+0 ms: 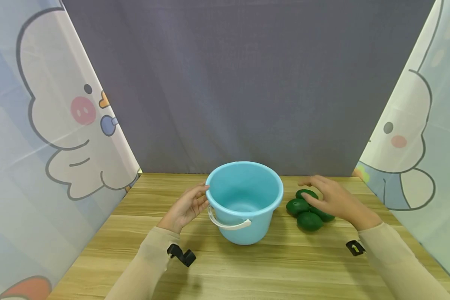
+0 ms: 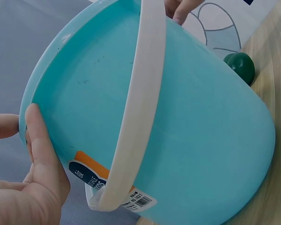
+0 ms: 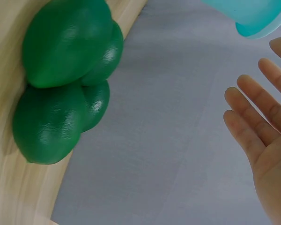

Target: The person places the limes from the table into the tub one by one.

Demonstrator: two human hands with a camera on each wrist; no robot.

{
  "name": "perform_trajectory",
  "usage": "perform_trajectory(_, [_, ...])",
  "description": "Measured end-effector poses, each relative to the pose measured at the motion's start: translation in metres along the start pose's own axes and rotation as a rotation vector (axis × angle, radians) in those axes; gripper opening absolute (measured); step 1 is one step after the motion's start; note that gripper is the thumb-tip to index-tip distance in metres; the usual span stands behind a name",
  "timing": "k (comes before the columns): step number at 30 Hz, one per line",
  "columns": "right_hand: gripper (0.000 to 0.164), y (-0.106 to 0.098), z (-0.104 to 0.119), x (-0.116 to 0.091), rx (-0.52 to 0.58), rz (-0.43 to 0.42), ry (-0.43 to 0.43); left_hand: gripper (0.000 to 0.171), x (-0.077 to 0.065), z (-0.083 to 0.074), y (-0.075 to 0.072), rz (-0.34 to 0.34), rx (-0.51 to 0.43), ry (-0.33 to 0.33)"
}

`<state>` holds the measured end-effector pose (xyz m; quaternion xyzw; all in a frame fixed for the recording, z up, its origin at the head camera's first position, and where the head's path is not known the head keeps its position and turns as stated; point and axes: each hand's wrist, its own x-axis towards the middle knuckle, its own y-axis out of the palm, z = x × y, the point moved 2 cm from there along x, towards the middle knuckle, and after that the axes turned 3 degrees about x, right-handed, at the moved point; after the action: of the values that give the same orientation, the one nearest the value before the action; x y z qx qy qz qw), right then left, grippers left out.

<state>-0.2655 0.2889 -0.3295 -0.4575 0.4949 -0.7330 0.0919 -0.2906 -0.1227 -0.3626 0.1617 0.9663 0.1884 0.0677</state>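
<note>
A light blue plastic bucket [image 1: 244, 228] stands upright on the table, its white handle [image 1: 228, 227] hanging down at the front. My left hand [image 1: 185, 209] grips the left side of the bucket's rim; the left wrist view shows a finger against the outer wall just under the lip. To the right of the bucket, several smooth dark green oval fruits [image 1: 309, 221], shaped like avocados, lie close together. Above them hovers my right hand [image 1: 333, 199], fingers spread and loosely bent, nothing between them. In the right wrist view, the palm [image 3: 276, 164] faces the camera, apart from the fruits.
The wooden table [image 1: 228, 275] ends at a dark grey curtain [image 1: 247, 83] behind the bucket. Cartoon-printed cloths hang at the left [image 1: 60, 83] and right [image 1: 405, 146]. A printed label [image 2: 91, 173] is on the bucket's wall beneath the rim. Each wrist wears a black mount.
</note>
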Motion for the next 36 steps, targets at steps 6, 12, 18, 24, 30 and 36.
perform_trajectory(6, [0.030,0.004,-0.007,-0.009,0.001,0.009,0.026,0.053,-0.002,-0.001,0.001,0.016,-0.009,0.002])
perform_trajectory(12, [0.031,0.007,-0.009,-0.017,-0.011,0.015,0.015,0.056,-0.002,-0.001,0.000,0.013,-0.006,0.006])
perform_trajectory(18, [0.031,0.011,-0.010,-0.023,-0.001,0.020,0.006,0.054,-0.001,0.000,0.000,-0.011,-0.011,0.009])
perform_trajectory(24, [0.033,0.015,-0.013,-0.030,-0.003,0.018,0.000,0.049,-0.001,0.001,0.001,-0.023,-0.023,0.004])
perform_trajectory(30, [0.031,0.020,-0.014,-0.037,0.011,0.046,0.037,0.045,-0.001,0.001,0.000,-0.009,-0.033,0.011])
perform_trajectory(36, [0.030,0.024,-0.013,-0.042,0.030,0.066,0.057,0.042,-0.001,0.000,0.000,-0.004,-0.033,0.014])
